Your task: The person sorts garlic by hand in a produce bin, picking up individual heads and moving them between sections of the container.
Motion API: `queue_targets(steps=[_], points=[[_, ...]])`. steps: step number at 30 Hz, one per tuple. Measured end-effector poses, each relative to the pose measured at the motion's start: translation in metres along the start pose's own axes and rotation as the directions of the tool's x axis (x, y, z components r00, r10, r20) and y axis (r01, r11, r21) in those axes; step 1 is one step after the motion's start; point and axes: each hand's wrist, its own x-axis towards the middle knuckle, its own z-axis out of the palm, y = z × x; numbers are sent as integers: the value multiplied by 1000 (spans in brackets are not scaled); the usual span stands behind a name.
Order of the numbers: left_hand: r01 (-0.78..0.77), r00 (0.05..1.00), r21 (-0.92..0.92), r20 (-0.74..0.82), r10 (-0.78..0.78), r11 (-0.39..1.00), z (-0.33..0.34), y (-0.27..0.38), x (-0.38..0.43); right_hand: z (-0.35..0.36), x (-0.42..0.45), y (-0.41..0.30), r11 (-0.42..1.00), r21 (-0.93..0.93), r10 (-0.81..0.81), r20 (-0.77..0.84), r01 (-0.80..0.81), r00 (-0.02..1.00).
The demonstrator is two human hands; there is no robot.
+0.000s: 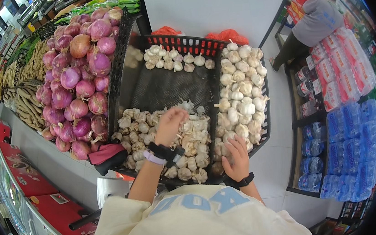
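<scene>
My left hand (172,122) hangs over the near-middle part of a black plastic crate (215,95), its fingers curled and turned from view. Whether something is inside them I cannot tell. Beneath and beside it lie garlic bulbs (137,134) and a heap of loose papery garlic skins (197,123). Whiter garlic bulbs (242,108) are piled in the crate's right-hand section. At the near end of that pile my right hand (237,158) rests against the bulbs, thumb apart from the fingers. A further row of garlic bulbs (175,59) lines the crate's far end.
Red onions (70,78) are heaped left of the crate, with a pink and black fabric item (108,157) at its near left corner. Red plastic bags (227,37) show behind it. On the right, a person (317,21) stands by packs of bottled water (345,142).
</scene>
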Motion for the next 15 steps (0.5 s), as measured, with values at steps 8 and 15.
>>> queue_targets(steps=[8,15], points=[[-209,921,584,-153,360,784,-70,21,197,1,-6,5,1000,-22,13,-78,-14,997],[52,957,973,-113,267,226,-94,52,293,4,-4,5,998,-48,40,-113,-46,993]])
